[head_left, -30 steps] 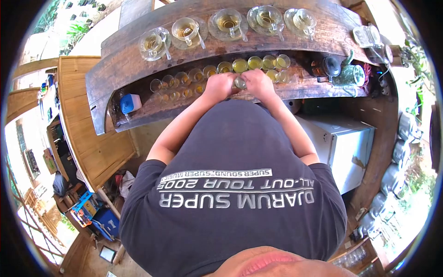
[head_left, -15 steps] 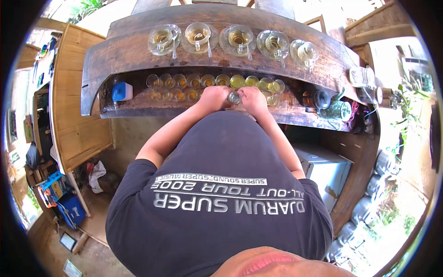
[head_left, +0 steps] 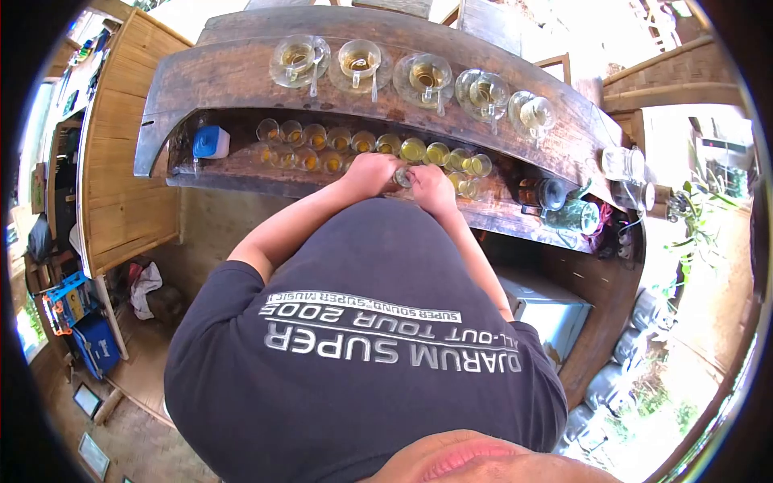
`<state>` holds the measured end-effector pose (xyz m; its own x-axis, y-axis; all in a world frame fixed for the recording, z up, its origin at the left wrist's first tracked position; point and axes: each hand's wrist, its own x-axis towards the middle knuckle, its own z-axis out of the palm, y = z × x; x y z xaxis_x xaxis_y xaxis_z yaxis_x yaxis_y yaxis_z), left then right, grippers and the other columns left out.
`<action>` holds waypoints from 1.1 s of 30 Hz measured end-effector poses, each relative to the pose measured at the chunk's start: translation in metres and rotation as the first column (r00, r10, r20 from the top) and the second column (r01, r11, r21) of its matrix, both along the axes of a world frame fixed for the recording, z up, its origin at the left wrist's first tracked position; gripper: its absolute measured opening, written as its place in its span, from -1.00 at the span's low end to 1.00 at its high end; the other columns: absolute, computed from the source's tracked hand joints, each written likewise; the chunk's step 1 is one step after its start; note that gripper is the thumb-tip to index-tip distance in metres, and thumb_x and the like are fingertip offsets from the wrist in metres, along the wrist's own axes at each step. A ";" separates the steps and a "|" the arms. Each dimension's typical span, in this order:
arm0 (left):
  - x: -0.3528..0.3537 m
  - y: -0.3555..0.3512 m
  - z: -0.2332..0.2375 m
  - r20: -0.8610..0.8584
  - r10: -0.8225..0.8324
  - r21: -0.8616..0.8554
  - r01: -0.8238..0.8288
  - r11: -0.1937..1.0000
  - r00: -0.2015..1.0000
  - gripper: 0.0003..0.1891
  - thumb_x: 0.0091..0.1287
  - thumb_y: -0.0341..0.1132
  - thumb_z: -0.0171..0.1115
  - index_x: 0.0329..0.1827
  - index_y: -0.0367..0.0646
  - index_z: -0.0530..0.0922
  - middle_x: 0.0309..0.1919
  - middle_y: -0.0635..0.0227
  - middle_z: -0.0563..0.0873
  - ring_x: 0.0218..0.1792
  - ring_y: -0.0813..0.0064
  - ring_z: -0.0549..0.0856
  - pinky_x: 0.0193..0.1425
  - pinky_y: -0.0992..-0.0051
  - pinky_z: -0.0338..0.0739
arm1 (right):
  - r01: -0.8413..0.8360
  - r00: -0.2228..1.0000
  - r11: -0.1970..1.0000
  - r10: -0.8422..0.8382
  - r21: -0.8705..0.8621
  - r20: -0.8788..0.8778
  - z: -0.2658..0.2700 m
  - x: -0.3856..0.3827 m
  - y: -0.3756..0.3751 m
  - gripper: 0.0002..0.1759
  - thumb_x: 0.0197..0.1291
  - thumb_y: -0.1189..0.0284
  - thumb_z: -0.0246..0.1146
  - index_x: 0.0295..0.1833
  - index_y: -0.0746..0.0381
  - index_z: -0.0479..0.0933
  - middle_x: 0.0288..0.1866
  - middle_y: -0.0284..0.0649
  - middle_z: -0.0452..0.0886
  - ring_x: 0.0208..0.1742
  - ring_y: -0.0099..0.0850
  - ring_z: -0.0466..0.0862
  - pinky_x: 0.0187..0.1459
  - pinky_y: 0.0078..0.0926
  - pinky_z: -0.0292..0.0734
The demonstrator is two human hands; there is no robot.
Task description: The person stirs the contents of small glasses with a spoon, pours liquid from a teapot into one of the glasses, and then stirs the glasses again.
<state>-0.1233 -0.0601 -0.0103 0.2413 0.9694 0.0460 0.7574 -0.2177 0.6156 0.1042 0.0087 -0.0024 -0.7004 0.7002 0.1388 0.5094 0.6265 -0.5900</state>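
At the front edge of the recessed shelf, my left hand (head_left: 372, 172) is closed around a small clear glass (head_left: 403, 176). My right hand (head_left: 432, 188) meets it from the other side, its fingers closed at the glass. What the glass holds is too small to make out. Just beyond my hands, two rows of small glasses stand on the shelf. Those on the left, such as an amber glass (head_left: 315, 138), hold amber or orange contents. Toward the right, a yellow-green glass (head_left: 413, 150) stands among similar ones. My hands hide part of the front row.
Several glass cups (head_left: 359, 58) on saucers with spoons line the raised wooden counter (head_left: 233, 76). A blue-lidded container (head_left: 211, 142) sits at the shelf's left end. On the right are a dark jar (head_left: 541, 194), a greenish glass jar (head_left: 575, 216) and a clear jar (head_left: 623, 163).
The view has tilted and shifted, so the counter appears rotated slightly clockwise. My hands stay together at the small glass, with the right fingers now lying more over it.
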 end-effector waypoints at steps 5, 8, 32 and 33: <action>0.000 -0.001 0.005 0.006 -0.007 -0.018 0.007 1.000 1.000 -0.45 0.22 -0.03 0.75 0.23 -0.08 0.84 -0.02 0.15 0.94 0.05 -0.05 0.93 0.09 -0.03 0.81 | 0.107 0.993 0.994 -0.107 0.000 -0.043 0.002 -0.002 0.004 -0.89 0.48 0.37 0.46 -0.08 0.15 0.85 -0.11 -0.17 0.90 -0.04 -0.01 0.84 0.06 0.01 0.77; -0.001 0.000 -0.002 -0.004 0.008 -0.020 -0.008 1.000 1.000 -0.46 0.22 -0.04 0.76 0.21 -0.08 0.84 -0.03 0.14 0.94 0.04 -0.05 0.93 0.09 -0.04 0.81 | -0.006 0.996 1.000 0.005 -0.010 -0.090 -0.010 -0.001 0.004 -0.89 0.49 0.37 0.46 -0.09 0.15 0.85 -0.13 -0.17 0.89 -0.04 0.00 0.84 0.04 0.03 0.77; -0.001 -0.003 -0.004 -0.030 -0.008 -0.014 0.007 1.000 1.000 -0.39 0.23 -0.03 0.75 0.29 -0.13 0.84 0.05 0.16 0.95 0.06 -0.01 0.94 0.12 0.00 0.82 | 0.035 0.995 0.999 -0.031 0.034 -0.100 -0.003 0.001 0.000 -0.89 0.46 0.37 0.50 -0.09 0.16 0.86 -0.15 -0.20 0.88 -0.07 -0.06 0.81 -0.04 -0.03 0.75; -0.002 -0.003 -0.005 -0.031 -0.008 -0.017 0.008 1.000 0.999 -0.40 0.23 -0.03 0.75 0.29 -0.13 0.85 0.04 0.16 0.95 0.06 -0.01 0.94 0.11 0.01 0.82 | -0.022 0.994 1.000 0.023 0.017 -0.106 -0.004 0.000 0.000 -0.89 0.47 0.36 0.51 -0.09 0.16 0.86 -0.15 -0.20 0.88 -0.07 -0.07 0.81 -0.03 -0.03 0.75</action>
